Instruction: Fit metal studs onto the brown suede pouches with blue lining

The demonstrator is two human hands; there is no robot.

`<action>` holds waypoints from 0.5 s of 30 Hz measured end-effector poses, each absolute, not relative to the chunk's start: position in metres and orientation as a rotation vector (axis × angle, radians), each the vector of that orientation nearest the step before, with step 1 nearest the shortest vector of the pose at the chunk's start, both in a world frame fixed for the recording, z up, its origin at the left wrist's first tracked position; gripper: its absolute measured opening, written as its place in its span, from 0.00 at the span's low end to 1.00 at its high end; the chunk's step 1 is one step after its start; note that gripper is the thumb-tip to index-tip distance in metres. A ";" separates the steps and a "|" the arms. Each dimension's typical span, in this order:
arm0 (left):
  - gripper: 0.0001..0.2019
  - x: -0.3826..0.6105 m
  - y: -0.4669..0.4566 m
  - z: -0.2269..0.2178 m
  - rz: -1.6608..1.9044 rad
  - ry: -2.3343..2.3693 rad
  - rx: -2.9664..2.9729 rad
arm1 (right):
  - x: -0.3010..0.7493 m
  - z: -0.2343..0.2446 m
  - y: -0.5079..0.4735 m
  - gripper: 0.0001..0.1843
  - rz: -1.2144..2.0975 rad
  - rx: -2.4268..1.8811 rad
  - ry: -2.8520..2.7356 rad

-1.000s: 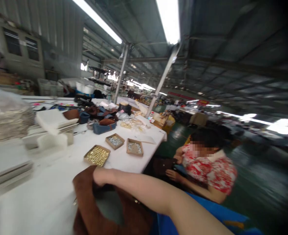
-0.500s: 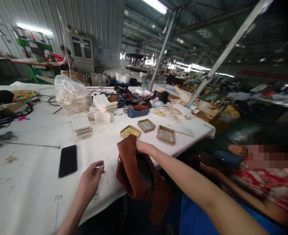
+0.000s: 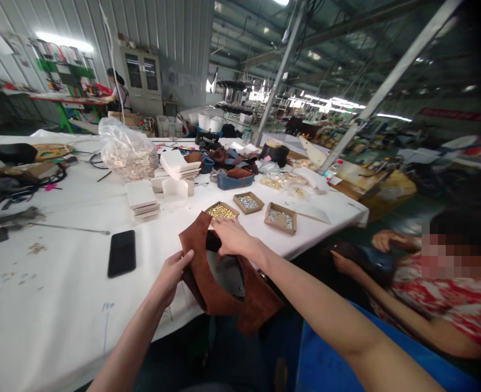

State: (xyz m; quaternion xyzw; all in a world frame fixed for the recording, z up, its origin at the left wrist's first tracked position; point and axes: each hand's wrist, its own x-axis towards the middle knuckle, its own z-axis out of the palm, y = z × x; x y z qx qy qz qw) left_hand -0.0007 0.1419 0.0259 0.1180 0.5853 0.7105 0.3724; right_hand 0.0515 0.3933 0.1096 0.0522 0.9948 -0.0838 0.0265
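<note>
A brown suede bag (image 3: 201, 261) with a dark grey lining hangs at the table's front edge, its mouth facing up toward me. My left hand (image 3: 174, 275) grips its left side, thumb on the outer suede. Across the far rim lies my right hand (image 3: 232, 235), thumb down at the opening and fingers over the far side, partly hidden. Just beyond those fingers is a cardboard tray of gold-coloured rivets (image 3: 220, 210). Two more trays, one with small silver pieces (image 3: 248, 202) and another with silver pieces (image 3: 280, 220), sit to its right.
A black phone (image 3: 121, 253) lies left of my left hand. Behind it are stacked white pieces (image 3: 142, 200) and a clear plastic bag of small parts (image 3: 129, 155). Blue and brown bags (image 3: 235, 179) lie farther back. A co-worker in a red-and-white top (image 3: 424, 288) sits close at my right.
My left hand, open and apart before, has moved right and taken hold of the bag's left side. The bag has turned so its opening shows more. My right hand has shifted along the rim.
</note>
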 end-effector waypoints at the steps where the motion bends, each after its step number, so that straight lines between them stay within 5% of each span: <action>1: 0.36 -0.003 0.140 0.020 1.811 1.503 0.264 | 0.063 0.109 0.401 0.78 -0.185 0.264 3.047; 2: 0.34 -0.004 0.138 0.015 1.805 1.498 0.232 | 0.073 0.108 0.410 0.85 -0.147 0.381 2.990; 4: 0.31 -0.004 0.136 0.007 1.815 1.468 0.199 | 0.090 0.099 0.430 0.83 -0.218 0.584 2.831; 15: 0.18 0.007 0.132 -0.002 1.897 1.471 0.101 | 0.099 0.053 0.450 0.28 -0.556 0.646 2.624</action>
